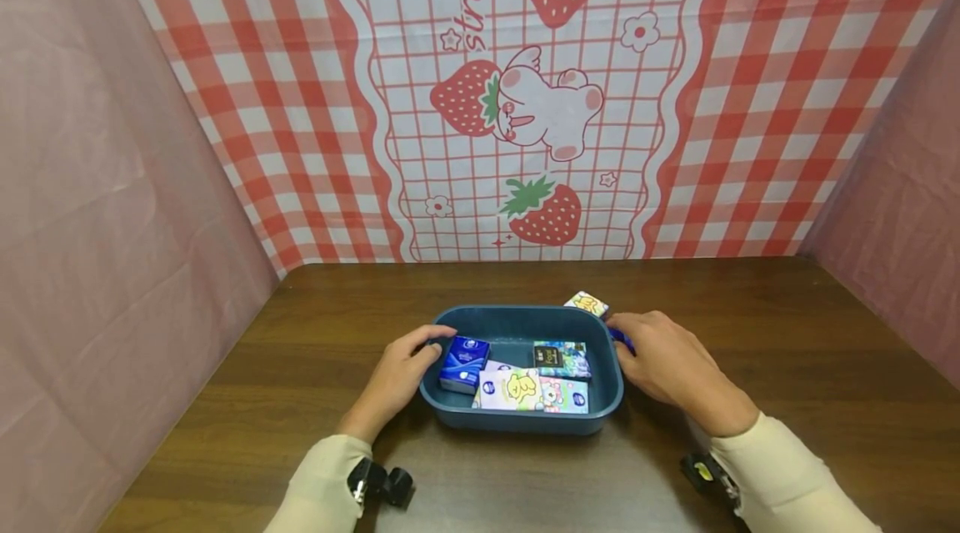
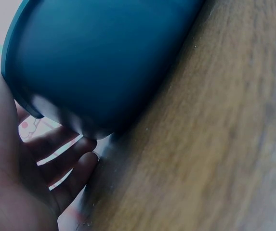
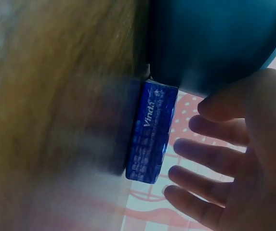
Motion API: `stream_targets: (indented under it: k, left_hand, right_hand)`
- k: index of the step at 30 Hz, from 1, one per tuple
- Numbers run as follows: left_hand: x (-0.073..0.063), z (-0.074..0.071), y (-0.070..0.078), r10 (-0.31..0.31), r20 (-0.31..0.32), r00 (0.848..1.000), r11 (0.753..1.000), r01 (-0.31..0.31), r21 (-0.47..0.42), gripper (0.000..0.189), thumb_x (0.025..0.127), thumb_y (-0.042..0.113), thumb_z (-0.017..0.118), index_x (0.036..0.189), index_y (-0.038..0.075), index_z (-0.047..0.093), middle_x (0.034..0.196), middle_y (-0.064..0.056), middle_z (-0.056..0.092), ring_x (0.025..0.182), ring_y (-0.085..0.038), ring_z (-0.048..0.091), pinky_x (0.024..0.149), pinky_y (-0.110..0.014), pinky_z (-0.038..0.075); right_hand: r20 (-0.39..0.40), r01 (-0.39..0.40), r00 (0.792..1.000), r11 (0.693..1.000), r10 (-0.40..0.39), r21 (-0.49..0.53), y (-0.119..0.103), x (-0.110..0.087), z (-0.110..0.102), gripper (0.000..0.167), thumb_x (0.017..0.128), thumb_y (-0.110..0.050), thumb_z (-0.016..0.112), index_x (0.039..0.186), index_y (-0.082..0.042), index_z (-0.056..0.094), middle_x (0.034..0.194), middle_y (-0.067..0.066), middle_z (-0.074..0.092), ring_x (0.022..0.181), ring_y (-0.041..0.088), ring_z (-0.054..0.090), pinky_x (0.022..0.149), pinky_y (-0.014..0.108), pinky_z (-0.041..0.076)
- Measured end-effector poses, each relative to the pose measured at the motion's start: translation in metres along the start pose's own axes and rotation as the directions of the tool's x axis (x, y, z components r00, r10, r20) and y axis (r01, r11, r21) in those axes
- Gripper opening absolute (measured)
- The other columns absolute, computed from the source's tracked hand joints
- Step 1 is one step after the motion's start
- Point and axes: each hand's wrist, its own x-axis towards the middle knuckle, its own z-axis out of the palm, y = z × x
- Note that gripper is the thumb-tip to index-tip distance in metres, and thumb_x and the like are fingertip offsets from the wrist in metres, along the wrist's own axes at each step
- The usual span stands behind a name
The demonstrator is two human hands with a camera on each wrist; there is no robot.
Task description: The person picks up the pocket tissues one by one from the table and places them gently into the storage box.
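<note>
A dark blue plastic basin (image 1: 517, 424) stands on the table with several tissue packs in it. Among them are a blue pack (image 1: 467, 358), a pack with a yellow cartoon figure (image 1: 510, 389), a pink bear pack (image 1: 567, 396) and a black-labelled pack (image 1: 562, 358). At the basin's left end my left hand (image 1: 396, 379) holds the rim, thumb over it and fingers against the outer wall (image 2: 80, 62). My right hand (image 1: 667, 358) is beside the right end, fingers spread above a blue Vinda tissue pack (image 3: 152, 132) on the table. A gap shows between fingers and pack.
Behind the basin's far right corner lies a yellow cartoon tissue pack (image 1: 587, 303). The brown wooden table (image 1: 300, 349) reaches back to a red-and-white strawberry cloth (image 1: 517, 224). Pink cloth hangs at both sides.
</note>
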Motion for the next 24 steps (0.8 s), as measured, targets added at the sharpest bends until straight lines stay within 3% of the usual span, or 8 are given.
stream_targets:
  k: [8, 15, 24]
  left_hand:
    - [-0.0001, 0.0004, -0.0006, -0.002, 0.002, 1.000, 1.000, 0.002, -0.019, 0.028, 0.100, 0.011, 0.055, 0.121, 0.018, 0.072, 0.128, -0.001, 0.066, 0.129, -0.024, 0.054, 0.110, -0.053, 0.037]
    - [0.0010, 0.0006, -0.0026, 0.009, -0.003, 1.000, 1.000, -0.009, -0.004, 0.029, 0.099, 0.009, 0.055, 0.121, 0.018, 0.072, 0.127, 0.000, 0.066, 0.127, -0.024, 0.055, 0.110, -0.052, 0.037]
    - [0.0011, 0.0006, -0.0024, 0.002, -0.004, 1.000, 1.000, -0.002, 0.005, 0.028, 0.099, 0.010, 0.055, 0.120, 0.019, 0.072, 0.128, -0.001, 0.066, 0.127, -0.025, 0.055, 0.110, -0.053, 0.037]
  right_hand:
    - [0.037, 0.003, 0.999, 0.999, -0.001, -0.033, -0.0009, -0.0027, -0.0022, 0.034, 0.090, -0.027, 0.071, 0.116, -0.005, 0.071, 0.108, 0.010, 0.071, 0.099, 0.033, 0.065, 0.086, 0.057, 0.052]
    - [0.048, -0.018, 0.999, 0.997, 0.021, -0.070, -0.0017, -0.0038, -0.0025, 0.041, 0.089, -0.030, 0.072, 0.120, -0.003, 0.070, 0.121, 0.020, 0.066, 0.109, 0.041, 0.060, 0.092, 0.060, 0.049]
    - [0.074, -0.065, 0.995, 0.993, 0.072, -0.094, -0.0025, -0.0053, -0.0023, 0.047, 0.088, -0.031, 0.074, 0.124, 0.000, 0.067, 0.117, 0.024, 0.062, 0.106, 0.041, 0.057, 0.091, 0.060, 0.049]
